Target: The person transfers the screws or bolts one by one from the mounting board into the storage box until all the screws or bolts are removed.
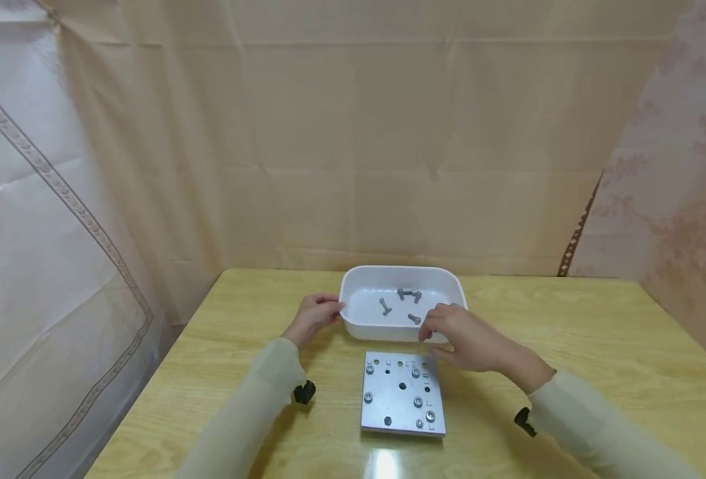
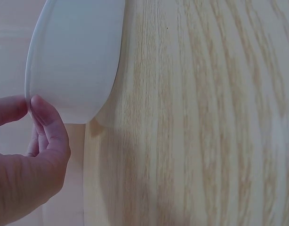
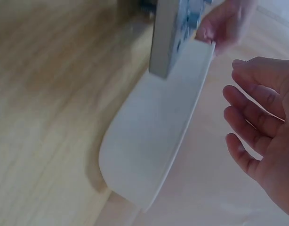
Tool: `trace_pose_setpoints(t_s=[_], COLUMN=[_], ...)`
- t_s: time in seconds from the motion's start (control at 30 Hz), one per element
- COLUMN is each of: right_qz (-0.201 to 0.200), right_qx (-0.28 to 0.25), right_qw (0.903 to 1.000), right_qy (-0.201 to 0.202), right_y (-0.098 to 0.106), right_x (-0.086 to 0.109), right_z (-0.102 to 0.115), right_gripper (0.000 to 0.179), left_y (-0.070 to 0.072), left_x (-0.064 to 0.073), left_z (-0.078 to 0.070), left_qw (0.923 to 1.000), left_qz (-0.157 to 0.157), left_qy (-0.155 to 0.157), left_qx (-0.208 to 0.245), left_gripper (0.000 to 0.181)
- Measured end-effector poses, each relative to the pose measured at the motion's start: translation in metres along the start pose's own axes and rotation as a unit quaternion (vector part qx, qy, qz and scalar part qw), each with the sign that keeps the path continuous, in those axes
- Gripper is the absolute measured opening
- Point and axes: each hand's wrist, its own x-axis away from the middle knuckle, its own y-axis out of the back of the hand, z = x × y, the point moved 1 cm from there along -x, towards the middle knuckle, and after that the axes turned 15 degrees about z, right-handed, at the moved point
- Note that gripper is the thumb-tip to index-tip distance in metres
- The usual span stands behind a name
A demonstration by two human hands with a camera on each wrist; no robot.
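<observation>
My left hand (image 1: 317,314) pinches the left rim of a white plastic tray (image 1: 382,332), thumb on one side of the wall and fingers on the other in the left wrist view. Inside the tray lie several loose socket-head screws (image 1: 385,307). My right hand (image 1: 463,336) hovers over the tray's front right corner, fingers loosely bent. In the right wrist view that hand (image 3: 262,113) holds nothing between thumb and fingers. In front of the tray sits a square metal plate (image 1: 382,411) with holes, where several socket-head screws (image 1: 418,402) stand.
All of this is on a wooden table (image 1: 209,392) with light grain. A beige cloth (image 1: 341,146) hangs behind the table's far edge, and a pale cloth (image 1: 41,266) hangs at the left. Black wrist straps (image 1: 305,392) show at both sleeves.
</observation>
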Motion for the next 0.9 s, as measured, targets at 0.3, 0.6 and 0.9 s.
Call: trace_pose_setpoints(t_s=[0.3, 0.6, 0.9], right_qz=[0.013, 0.019, 0.006], right_qx=[-0.017, -0.017, 0.016], right_qw=[0.9997, 0.9991, 0.9966], right_qy=[0.015, 0.035, 0.081], right_y=[-0.013, -0.022, -0.033], right_x=[0.015, 0.022, 0.028], right_z=[0.025, 0.040, 0.048], right_gripper=[0.017, 0.016, 0.019], left_y=[0.002, 0.003, 0.004], left_x=[0.003, 0.002, 0.003], left_z=[-0.001, -0.001, -0.001], left_qw=[1.0000, 0.9999, 1.0000], left_qz=[0.006, 0.001, 0.000], left_qy=[0.004, 0.009, 0.009], left_qx=[0.005, 0.007, 0.003], left_gripper=[0.032, 0.031, 0.031])
